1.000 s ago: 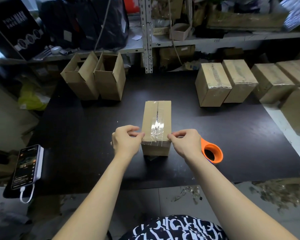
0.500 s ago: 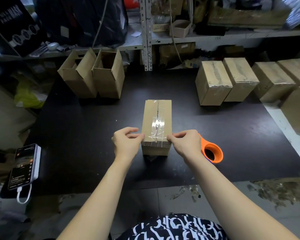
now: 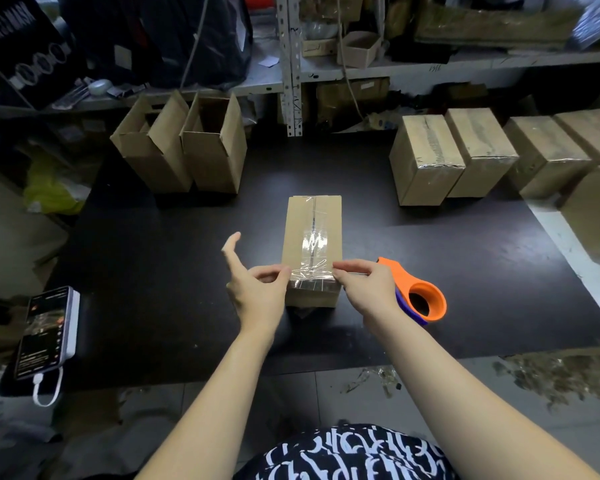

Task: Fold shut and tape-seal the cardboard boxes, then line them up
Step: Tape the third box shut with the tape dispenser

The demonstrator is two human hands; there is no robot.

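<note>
A narrow cardboard box (image 3: 313, 216) lies closed in the middle of the black table (image 3: 146, 271), with clear tape along its top seam. A crinkled tape strip (image 3: 312, 271) crosses its near end. My left hand (image 3: 257, 292) is at the box's near left corner, thumb touching the strip's end and index finger lifted away. My right hand (image 3: 368, 289) pinches the strip at the near right corner. An orange tape dispenser (image 3: 426, 301) lies just behind my right wrist. Two open boxes (image 3: 184, 150) stand at the back left. Several sealed boxes (image 3: 430, 157) sit in a row at the back right.
A phone on a power bank (image 3: 49, 330) lies at the table's left edge with a white cable. Cluttered metal shelving (image 3: 291, 81) runs along the back. More sealed boxes (image 3: 596, 209) sit off the right edge. Tape scraps litter the floor (image 3: 551, 379).
My left hand has loosened its pinch: the index finger has lifted and spread out to the left. My right hand stays pinched at the right corner. The box has not moved.
</note>
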